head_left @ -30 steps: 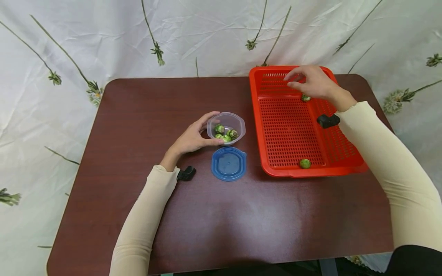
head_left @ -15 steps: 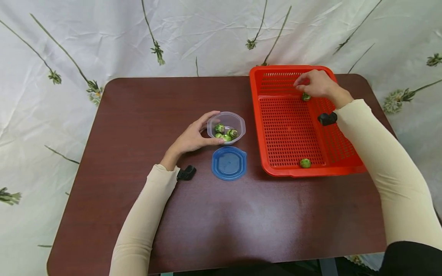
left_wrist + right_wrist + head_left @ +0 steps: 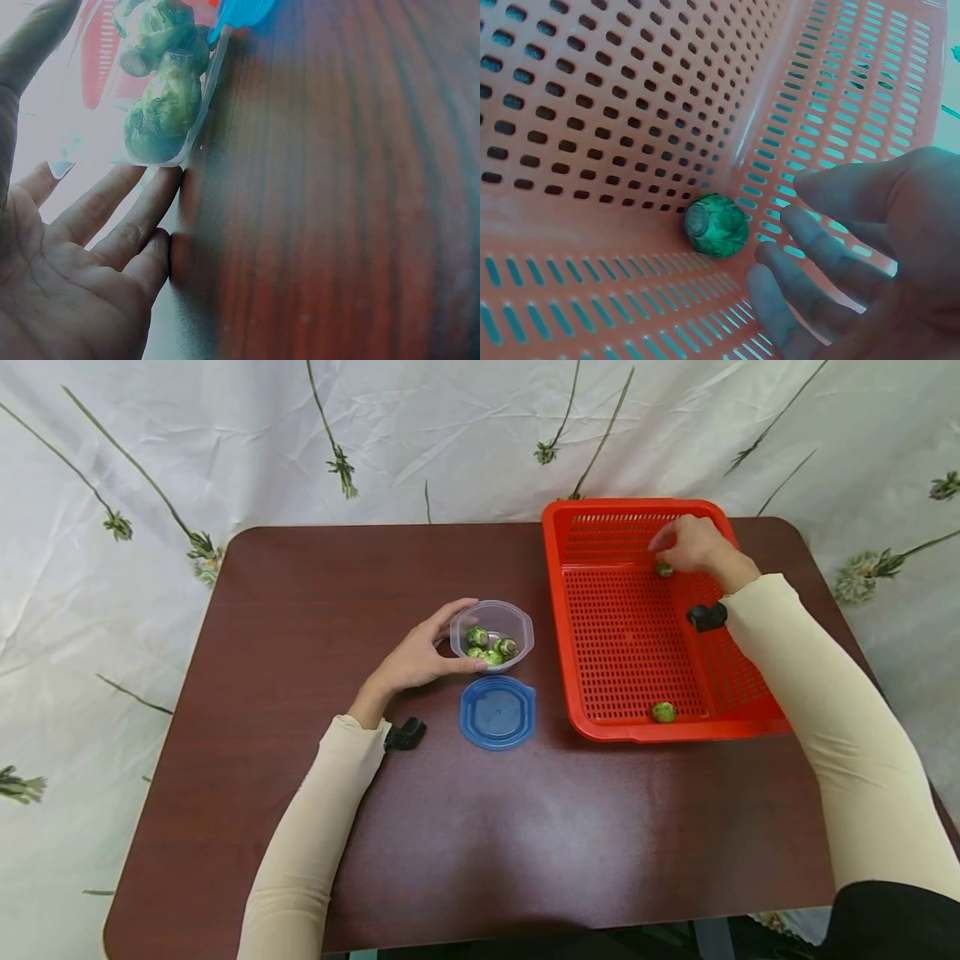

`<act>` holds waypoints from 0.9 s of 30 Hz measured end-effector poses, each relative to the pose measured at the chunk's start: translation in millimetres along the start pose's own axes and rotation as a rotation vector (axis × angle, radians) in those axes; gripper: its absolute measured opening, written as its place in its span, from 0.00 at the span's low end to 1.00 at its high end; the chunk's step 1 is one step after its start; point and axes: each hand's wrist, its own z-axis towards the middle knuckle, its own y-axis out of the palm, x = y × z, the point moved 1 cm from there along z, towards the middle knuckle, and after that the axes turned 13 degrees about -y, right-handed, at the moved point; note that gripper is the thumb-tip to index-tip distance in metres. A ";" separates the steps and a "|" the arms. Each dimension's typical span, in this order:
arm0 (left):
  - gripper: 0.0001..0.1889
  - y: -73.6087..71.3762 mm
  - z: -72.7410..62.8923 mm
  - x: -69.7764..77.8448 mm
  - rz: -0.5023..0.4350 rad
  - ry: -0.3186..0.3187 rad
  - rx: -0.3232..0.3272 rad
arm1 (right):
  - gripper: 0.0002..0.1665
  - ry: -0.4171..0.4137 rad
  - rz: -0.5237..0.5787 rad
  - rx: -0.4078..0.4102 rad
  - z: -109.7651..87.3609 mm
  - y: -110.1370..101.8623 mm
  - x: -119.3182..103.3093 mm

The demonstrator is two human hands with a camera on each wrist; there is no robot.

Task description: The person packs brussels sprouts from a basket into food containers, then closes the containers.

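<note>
My left hand (image 3: 411,658) holds a small clear plastic container (image 3: 522,628) on the table, thumb at the near side and fingers around the far side. Several Brussels sprouts (image 3: 166,105) lie inside it. Over the back right corner of a red perforated basket (image 3: 557,610), my right hand (image 3: 696,545) reaches down with loosely bent fingers and nothing between them. Just beyond its fingertips, in the right wrist view, a single Brussels sprout (image 3: 717,225) sits in the basket's corner, apart from the fingers. Another sprout (image 3: 663,712) lies at the basket's near end.
A round blue lid (image 3: 498,714) lies flat on the brown table (image 3: 360,585), right in front of the container. The basket takes up the table's right side. Behind the table hangs a white cloth (image 3: 465,435) with a flower print.
My right hand has moved slightly right and lower toward the sprout in the basket's back corner. The left hand and the container have stayed put.
</note>
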 end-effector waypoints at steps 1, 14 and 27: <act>0.46 0.2 0.1 -0.1 0.001 0.000 -0.001 | 0.22 0.005 -0.001 -0.005 0.6 1.2 0.4; 0.45 0.3 2.2 0.3 -0.005 0.005 -0.005 | 0.23 0.040 -0.053 -0.031 5.0 10.5 1.6; 0.45 1.0 1.0 2.4 -0.019 0.001 -0.005 | 0.23 0.023 -0.115 -0.076 5.9 9.0 8.0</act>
